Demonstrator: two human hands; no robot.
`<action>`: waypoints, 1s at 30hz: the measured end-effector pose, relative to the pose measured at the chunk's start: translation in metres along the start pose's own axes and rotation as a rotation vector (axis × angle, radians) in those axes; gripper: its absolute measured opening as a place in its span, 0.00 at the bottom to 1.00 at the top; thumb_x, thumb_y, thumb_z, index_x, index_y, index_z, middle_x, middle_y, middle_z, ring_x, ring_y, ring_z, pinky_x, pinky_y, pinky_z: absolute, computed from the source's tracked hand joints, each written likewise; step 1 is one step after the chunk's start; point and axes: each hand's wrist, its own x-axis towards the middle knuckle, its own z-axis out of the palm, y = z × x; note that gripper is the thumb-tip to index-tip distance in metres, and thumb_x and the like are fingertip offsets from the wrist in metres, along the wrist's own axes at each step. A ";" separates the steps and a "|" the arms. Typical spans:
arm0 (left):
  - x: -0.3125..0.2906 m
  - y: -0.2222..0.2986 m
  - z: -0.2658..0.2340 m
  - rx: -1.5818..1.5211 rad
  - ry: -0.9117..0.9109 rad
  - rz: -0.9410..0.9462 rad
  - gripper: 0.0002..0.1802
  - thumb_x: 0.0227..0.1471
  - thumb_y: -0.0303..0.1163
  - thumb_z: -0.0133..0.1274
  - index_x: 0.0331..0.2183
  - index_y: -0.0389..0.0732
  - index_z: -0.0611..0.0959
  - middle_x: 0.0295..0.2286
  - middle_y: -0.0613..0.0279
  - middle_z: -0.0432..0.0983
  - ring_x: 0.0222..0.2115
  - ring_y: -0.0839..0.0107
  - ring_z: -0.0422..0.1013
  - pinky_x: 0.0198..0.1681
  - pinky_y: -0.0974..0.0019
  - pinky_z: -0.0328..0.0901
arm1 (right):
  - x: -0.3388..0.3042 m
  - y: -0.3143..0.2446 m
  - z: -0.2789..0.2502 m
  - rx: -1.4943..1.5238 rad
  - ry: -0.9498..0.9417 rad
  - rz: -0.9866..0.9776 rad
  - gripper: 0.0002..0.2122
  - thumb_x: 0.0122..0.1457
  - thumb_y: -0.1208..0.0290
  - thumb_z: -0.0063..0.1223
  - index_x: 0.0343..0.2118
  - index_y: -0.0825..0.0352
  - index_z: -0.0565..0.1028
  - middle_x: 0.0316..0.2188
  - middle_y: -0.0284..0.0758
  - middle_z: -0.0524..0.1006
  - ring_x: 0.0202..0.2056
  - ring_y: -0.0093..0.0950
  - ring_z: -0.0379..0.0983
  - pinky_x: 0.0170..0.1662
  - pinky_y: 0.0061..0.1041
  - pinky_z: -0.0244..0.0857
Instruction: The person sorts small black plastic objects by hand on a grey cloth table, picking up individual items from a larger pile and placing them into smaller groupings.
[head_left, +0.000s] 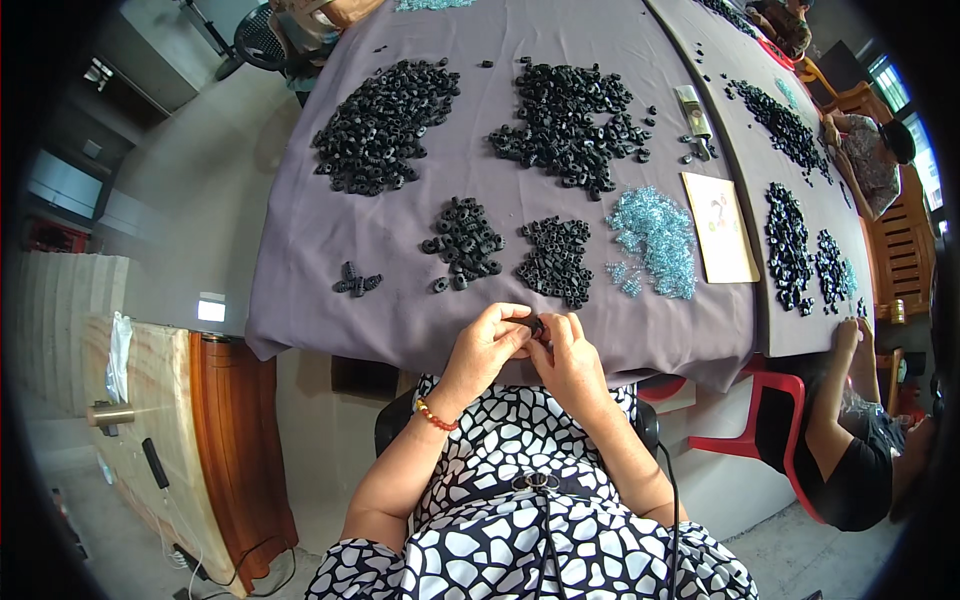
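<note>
At the near edge of the cloth-covered table, my left hand and my right hand meet, fingertips pinched together on a small black plastic part. Fingers cover most of it, so its full shape is hidden. Just beyond my hands lies a pile of small black parts, with a pile of larger ribbed black parts to its left. Farther left sit a few joined black pieces. Right of the small pile is a heap of clear bluish small pieces.
Two big heaps of black parts, a left heap and a right heap, lie farther back. A cream booklet and a tube lie at right. A co-worker sits by a red chair; a wooden cabinet stands left.
</note>
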 end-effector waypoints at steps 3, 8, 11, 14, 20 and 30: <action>-0.001 0.005 0.000 0.011 0.001 -0.021 0.14 0.67 0.26 0.49 0.51 0.31 0.76 0.41 0.54 0.81 0.42 0.74 0.78 0.46 0.70 0.76 | 0.002 0.000 -0.004 -0.034 -0.041 -0.044 0.18 0.58 0.72 0.62 0.49 0.69 0.70 0.37 0.43 0.76 0.31 0.43 0.80 0.32 0.38 0.76; 0.001 -0.001 -0.002 -0.004 -0.037 -0.017 0.16 0.66 0.25 0.50 0.54 0.32 0.76 0.42 0.55 0.81 0.42 0.76 0.77 0.46 0.71 0.75 | 0.001 0.002 0.001 -0.019 -0.011 -0.035 0.18 0.54 0.78 0.63 0.48 0.69 0.71 0.35 0.43 0.75 0.30 0.41 0.79 0.32 0.34 0.75; 0.001 -0.007 -0.002 -0.053 -0.064 0.025 0.19 0.66 0.24 0.52 0.57 0.33 0.75 0.43 0.57 0.81 0.42 0.77 0.77 0.46 0.71 0.76 | 0.000 0.000 0.000 -0.023 0.006 -0.049 0.19 0.54 0.78 0.63 0.48 0.69 0.72 0.35 0.42 0.76 0.30 0.40 0.80 0.32 0.34 0.76; 0.002 -0.005 -0.002 -0.076 -0.088 0.020 0.22 0.65 0.24 0.53 0.59 0.34 0.74 0.42 0.61 0.81 0.41 0.80 0.76 0.46 0.73 0.74 | -0.001 -0.001 0.001 -0.059 -0.002 -0.057 0.19 0.53 0.78 0.63 0.47 0.68 0.72 0.36 0.42 0.76 0.32 0.40 0.81 0.34 0.33 0.77; 0.000 -0.002 -0.002 -0.009 -0.092 0.026 0.24 0.64 0.24 0.54 0.61 0.37 0.74 0.38 0.67 0.80 0.38 0.84 0.74 0.44 0.77 0.70 | -0.001 -0.003 -0.001 -0.066 0.020 -0.050 0.18 0.54 0.73 0.61 0.47 0.69 0.71 0.35 0.41 0.76 0.30 0.41 0.80 0.32 0.37 0.76; 0.000 -0.010 -0.003 -0.021 -0.087 0.065 0.20 0.64 0.26 0.55 0.57 0.38 0.79 0.41 0.66 0.82 0.40 0.83 0.74 0.47 0.76 0.71 | 0.001 -0.004 -0.006 -0.138 -0.013 -0.120 0.14 0.52 0.73 0.61 0.42 0.69 0.73 0.32 0.40 0.74 0.27 0.43 0.77 0.29 0.38 0.74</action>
